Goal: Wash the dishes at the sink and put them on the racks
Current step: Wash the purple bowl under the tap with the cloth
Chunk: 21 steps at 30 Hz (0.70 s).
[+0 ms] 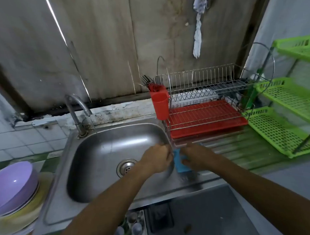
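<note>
Your right hand (196,158) pinches a blue sponge (181,165) at the sink (56,191) rim; your left hand (156,159) curls beside it, hold too blurred to tell. Purple bowls (12,184) sit stacked left of the sink.

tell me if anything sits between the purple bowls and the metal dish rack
Only the sink basin and, at its right edge before the metal dish rack, the left hand and the right hand gripping a blue sponge. The purple bowls could likely pass above.
</note>
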Tool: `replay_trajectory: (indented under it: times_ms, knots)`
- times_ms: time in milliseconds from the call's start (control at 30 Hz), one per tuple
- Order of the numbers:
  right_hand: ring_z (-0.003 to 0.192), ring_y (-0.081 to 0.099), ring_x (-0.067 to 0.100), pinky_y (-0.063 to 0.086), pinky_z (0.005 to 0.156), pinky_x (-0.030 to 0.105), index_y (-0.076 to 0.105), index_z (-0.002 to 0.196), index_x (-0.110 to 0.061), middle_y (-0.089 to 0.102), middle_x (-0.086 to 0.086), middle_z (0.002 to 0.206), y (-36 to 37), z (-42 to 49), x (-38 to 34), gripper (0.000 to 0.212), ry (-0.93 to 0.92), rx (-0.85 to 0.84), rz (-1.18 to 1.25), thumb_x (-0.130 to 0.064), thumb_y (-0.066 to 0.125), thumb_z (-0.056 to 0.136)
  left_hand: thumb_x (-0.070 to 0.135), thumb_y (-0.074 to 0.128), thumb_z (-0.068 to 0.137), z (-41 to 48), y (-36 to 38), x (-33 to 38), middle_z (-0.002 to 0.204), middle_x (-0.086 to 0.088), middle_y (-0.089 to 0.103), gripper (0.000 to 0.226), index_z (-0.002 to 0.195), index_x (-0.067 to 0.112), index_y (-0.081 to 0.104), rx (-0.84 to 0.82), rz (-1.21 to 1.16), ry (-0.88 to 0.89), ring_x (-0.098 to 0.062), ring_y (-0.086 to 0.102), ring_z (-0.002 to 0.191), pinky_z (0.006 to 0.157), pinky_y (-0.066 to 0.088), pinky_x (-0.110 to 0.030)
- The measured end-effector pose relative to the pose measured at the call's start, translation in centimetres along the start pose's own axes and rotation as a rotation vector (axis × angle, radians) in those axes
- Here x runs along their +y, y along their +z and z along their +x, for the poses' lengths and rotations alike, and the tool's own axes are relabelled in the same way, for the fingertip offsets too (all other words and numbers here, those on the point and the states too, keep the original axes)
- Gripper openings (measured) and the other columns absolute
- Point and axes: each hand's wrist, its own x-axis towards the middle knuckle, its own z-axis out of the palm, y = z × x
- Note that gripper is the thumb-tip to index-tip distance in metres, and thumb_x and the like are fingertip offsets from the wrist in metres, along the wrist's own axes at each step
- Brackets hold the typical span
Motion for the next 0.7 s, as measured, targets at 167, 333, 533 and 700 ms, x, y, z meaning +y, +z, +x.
replay_trajectory:
  times_ms: [167,333,533,700]
  knots:
    - [0.127,0.046,0.036,0.043,0.106,0.046,0.049,0.14,-0.022,0.041,0.016,0.139,2.7,-0.9,1.1,0.048,0.07,-0.084,-0.026,-0.042,0.053,0.097,0.036,0.042,0.106,0.5,3.3,1.4,0.12,-0.013,0.066,0.036,0.122,0.009,0.06,-0.071,-0.178,-0.172,-0.019,0.059,0.091,0.075,0.04,-0.028]
    - [0.128,0.042,0.035,0.043,0.102,0.046,0.041,0.145,-0.022,0.038,0.014,0.142,3.6,-1.4,1.3,0.062,0.038,-0.041,-0.083,-0.046,0.061,0.091,0.041,0.047,0.104,1.4,5.5,2.0,0.121,-0.013,0.068,0.042,0.125,0.006,0.06,-0.087,-0.414,-0.374,-0.027,0.066,0.105,0.079,0.049,-0.028]
    - [0.125,0.042,0.033,0.043,0.1,0.043,0.042,0.143,-0.022,0.039,0.012,0.14,4.2,-1.6,1.9,0.062,0.001,0.002,-0.089,-0.047,0.061,0.091,0.025,0.064,0.096,1.9,7.0,2.0,0.113,-0.023,0.071,0.029,0.111,0.0,0.069,-0.055,-0.721,-0.552,-0.035,0.069,0.104,0.076,0.056,-0.035]
    - [0.114,0.05,0.029,0.046,0.092,0.043,0.04,0.135,-0.023,0.047,0.006,0.128,4.7,-1.4,1.8,0.06,-0.082,0.114,0.055,-0.049,0.063,0.086,0.022,0.049,0.102,1.8,6.0,3.2,0.111,-0.018,0.071,0.02,0.109,0.009,0.063,0.001,-1.251,-0.585,-0.027,0.069,0.102,0.084,0.061,-0.037]
